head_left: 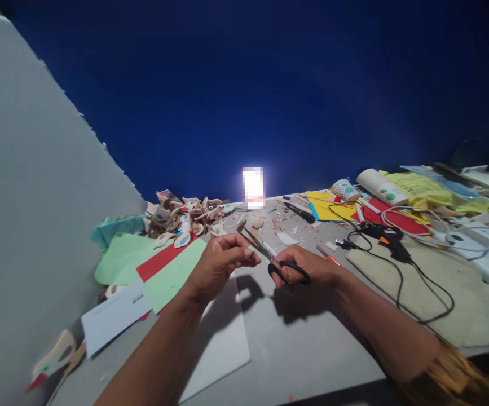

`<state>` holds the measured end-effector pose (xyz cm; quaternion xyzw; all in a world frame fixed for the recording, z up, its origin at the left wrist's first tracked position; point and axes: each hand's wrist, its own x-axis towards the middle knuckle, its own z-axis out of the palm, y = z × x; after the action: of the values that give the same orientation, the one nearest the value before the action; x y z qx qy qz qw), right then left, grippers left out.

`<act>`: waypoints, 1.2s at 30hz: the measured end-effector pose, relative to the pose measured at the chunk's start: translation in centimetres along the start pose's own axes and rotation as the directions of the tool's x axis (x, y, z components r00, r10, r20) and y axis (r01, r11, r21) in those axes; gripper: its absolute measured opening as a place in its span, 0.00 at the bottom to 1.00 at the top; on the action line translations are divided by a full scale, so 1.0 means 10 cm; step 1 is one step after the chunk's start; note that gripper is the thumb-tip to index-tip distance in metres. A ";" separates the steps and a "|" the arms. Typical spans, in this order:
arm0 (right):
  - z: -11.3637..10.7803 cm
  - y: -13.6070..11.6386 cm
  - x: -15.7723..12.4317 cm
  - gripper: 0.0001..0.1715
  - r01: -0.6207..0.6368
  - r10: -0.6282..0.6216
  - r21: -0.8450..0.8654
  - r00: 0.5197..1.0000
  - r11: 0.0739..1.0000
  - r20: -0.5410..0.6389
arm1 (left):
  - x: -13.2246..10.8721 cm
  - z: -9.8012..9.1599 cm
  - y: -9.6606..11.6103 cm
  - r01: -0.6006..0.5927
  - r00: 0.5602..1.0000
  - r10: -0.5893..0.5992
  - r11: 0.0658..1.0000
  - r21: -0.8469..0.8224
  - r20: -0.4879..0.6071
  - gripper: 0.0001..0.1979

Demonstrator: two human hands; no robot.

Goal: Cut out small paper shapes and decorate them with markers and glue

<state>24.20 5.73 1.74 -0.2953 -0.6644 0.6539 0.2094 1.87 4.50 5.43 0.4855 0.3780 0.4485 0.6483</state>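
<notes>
My left hand [223, 262] is closed in a pinch, with a tiny light green scrap [251, 248], seemingly paper, showing at its fingertips. In my right hand [305, 264] is a pair of scissors [273, 260] with black handle loops and metal blades. The blades point up and left, somewhat apart, and pass close to the left fingertips; whether they touch the scrap I cannot tell. Below my left hand lies a white sheet [227, 349] on the grey table. Light green paper [176, 270] and red paper [163, 259] lie left of that hand.
A heap of cut bird-like shapes [185, 217] is at the back left. A lit screen [253, 187], blurred out, stands at the back. To the right are yellow paper [331, 206], a roll [382, 186], a black glue gun [396, 245] with its cable, and a beige mat [459, 299].
</notes>
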 end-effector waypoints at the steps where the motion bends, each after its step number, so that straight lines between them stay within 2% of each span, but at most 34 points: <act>1: 0.01 0.01 0.00 0.21 -0.007 0.006 0.015 1.000 1.000 0.013 | 0.00 0.00 0.01 -0.006 1.000 0.006 1.000 -0.029 -0.004 0.07; 7: 0.01 0.04 -0.01 0.25 -0.013 0.005 0.078 0.995 0.997 0.104 | 0.00 -0.02 0.04 -0.074 0.997 0.069 0.984 -0.160 -0.039 0.07; 14: -0.01 0.06 -0.03 0.30 -0.052 0.037 0.096 0.988 0.994 0.152 | 0.00 -0.06 0.04 -0.134 0.990 0.124 0.976 -0.173 -0.065 0.06; 21: -0.01 0.16 -0.02 0.40 0.024 -0.047 0.140 0.985 0.990 0.164 | 0.00 -0.06 0.03 -0.142 0.989 0.132 0.967 -0.211 -0.064 0.07; 29: 0.00 0.14 0.00 0.33 -0.039 0.019 0.113 0.984 0.993 0.176 | 0.00 -0.07 0.03 -0.163 0.986 0.156 0.970 -0.179 -0.051 0.06; 36: 0.01 0.11 -0.01 0.33 -0.038 0.017 0.119 0.985 0.992 0.173 | 0.00 -0.07 0.05 -0.193 0.981 0.185 0.971 -0.140 -0.066 0.05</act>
<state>24.35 5.62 0.62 -0.2335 -0.6347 0.7191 0.1599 1.11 4.74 5.69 0.4587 0.3130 0.5471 0.6263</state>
